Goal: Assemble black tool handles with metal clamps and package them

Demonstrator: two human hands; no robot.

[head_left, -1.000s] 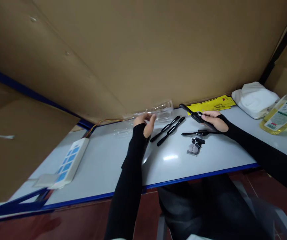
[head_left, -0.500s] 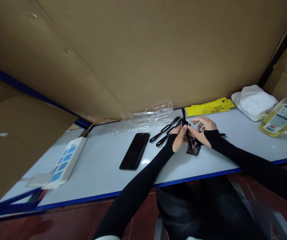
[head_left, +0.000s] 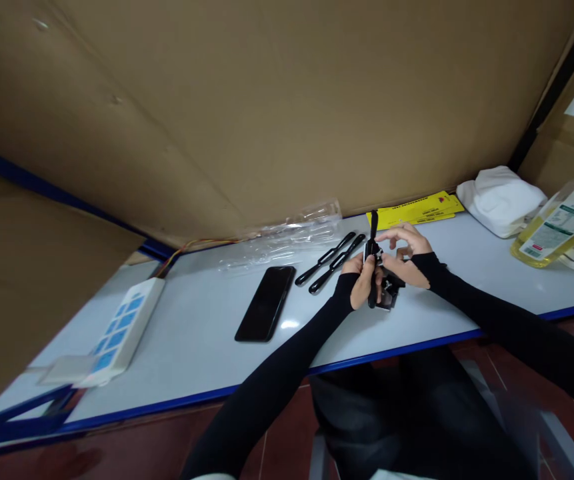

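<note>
My left hand [head_left: 363, 279] is closed around a long black handle-like tool [head_left: 374, 227], held roughly upright, its middle wider than its ends. Close by on the right, my right hand [head_left: 407, 253] has its index finger stretched out and its thumb apart from it, near the tool's middle. Contact between the right fingertips and the tool is hard to make out. Below the hands lie small black and shiny pieces [head_left: 388, 293], partly covered. Two similar black tools with slotted middles [head_left: 330, 259] rest side by side to the left.
A black phone [head_left: 265, 304] lies left of the tools. Clear plastic packaging [head_left: 297, 233] and yellow printed cards [head_left: 411, 211] are along the back. A white cloth bundle [head_left: 501, 201] and a bottle of yellow liquid [head_left: 557, 227] stand right. A power strip [head_left: 129, 327] sits far left.
The held tool has turned more upright. My right thumb and fingers have moved slightly away from it, with the index finger now straighter. The camera view has shifted a little.
</note>
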